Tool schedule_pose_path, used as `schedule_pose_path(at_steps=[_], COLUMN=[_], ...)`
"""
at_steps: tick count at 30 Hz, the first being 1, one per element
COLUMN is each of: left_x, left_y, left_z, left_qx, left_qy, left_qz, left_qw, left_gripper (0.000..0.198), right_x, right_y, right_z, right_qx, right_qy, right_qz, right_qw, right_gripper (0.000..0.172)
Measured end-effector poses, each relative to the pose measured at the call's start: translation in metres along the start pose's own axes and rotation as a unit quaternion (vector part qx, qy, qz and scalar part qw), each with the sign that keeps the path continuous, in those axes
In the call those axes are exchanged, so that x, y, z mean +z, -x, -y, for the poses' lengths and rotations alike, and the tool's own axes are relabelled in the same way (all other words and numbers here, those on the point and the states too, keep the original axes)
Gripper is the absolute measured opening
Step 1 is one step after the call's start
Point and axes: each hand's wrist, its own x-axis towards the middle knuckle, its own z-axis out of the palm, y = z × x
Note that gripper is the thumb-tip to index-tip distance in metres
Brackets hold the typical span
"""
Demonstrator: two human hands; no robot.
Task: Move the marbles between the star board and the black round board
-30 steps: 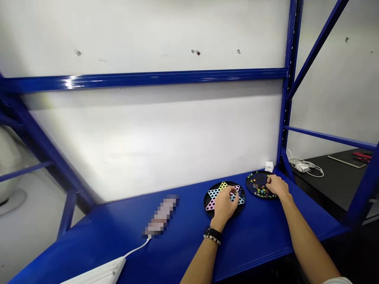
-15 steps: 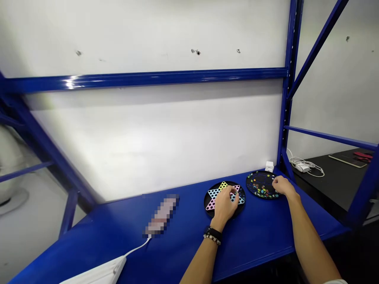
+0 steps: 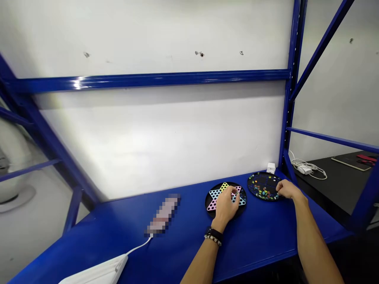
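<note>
A round black game board with a pastel star (image 3: 216, 194) lies on the blue shelf (image 3: 177, 244). My left hand (image 3: 227, 206) rests over its near right part, fingers curled at a small marble. Whether it grips the marble I cannot make out. To the right sits a round black tray (image 3: 262, 185) holding several coloured marbles. My right hand (image 3: 288, 190) is at that tray's right rim, fingers bent in a pinch. What they hold is too small to name.
A blurred pink object (image 3: 164, 215) with a white cable lies left of the board, and a white adapter (image 3: 97, 272) sits near the front edge. A small white plug (image 3: 271, 168) stands behind the tray. Blue rack posts (image 3: 288, 98) rise at the right. A black table (image 3: 334, 177) with cables lies beyond.
My right hand has drawn back from over the marble tray to its right rim. My left hand stays on the star board. The view has shifted slightly.
</note>
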Motion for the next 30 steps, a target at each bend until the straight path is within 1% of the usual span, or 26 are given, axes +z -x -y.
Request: schedule_pose_path(at_steps=[3, 6, 9, 12, 16, 20, 24, 27, 30], left_x=[-0.0010, -0.0021, -0.0025, -0.0017, -0.0003, 0.0009, 0.0014, 0.0002, -0.0011], left_y=[0.0005, 0.0007, 0.0000, -0.0008, -0.0013, -0.0013, -0.0013, -0.0018, -0.0023], left_z=[-0.0022, -0.0038, -0.0045, -0.0039, -0.0021, 0.0004, 0.0017, 0.0010, 0.0011], left_qx=[0.008, 0.023, 0.038, 0.045, 0.041, 0.031, 0.024, 0.021, 0.014], left_qy=[0.009, 0.024, 0.037, 0.053, 0.077, 0.090, 0.092, 0.086, 0.081], left_qz=[-0.005, -0.004, -0.012, -0.013, -0.001, 0.013, 0.012, -0.007, -0.067], left_qw=[1.000, 0.999, 0.999, 0.997, 0.996, 0.995, 0.995, 0.996, 0.994], left_gripper=[0.005, 0.007, 0.010, 0.012, 0.016, 0.021, 0.025, 0.026, 0.028], right_x=[0.0001, 0.0004, 0.0011, 0.0024, 0.0049, 0.0053, 0.0028, 0.0016, 0.0022], right_y=[-0.0014, -0.0027, -0.0035, -0.0044, -0.0064, -0.0071, -0.0058, -0.0054, -0.0051], right_z=[0.0000, 0.0002, 0.0005, 0.0003, -0.0013, -0.0020, -0.0006, 0.0003, 0.0000], right_qx=[0.009, 0.023, 0.032, 0.040, 0.036, 0.040, 0.042, 0.027, 0.023], right_qy=[-0.004, -0.006, -0.012, -0.011, -0.008, -0.008, 0.004, 0.028, 0.034], right_qz=[0.049, 0.065, 0.076, 0.077, 0.077, 0.063, 0.049, 0.052, 0.063], right_qw=[0.999, 0.998, 0.997, 0.996, 0.996, 0.997, 0.998, 0.998, 0.997], right_gripper=[0.023, 0.029, 0.030, 0.031, 0.034, 0.033, 0.033, 0.035, 0.034])
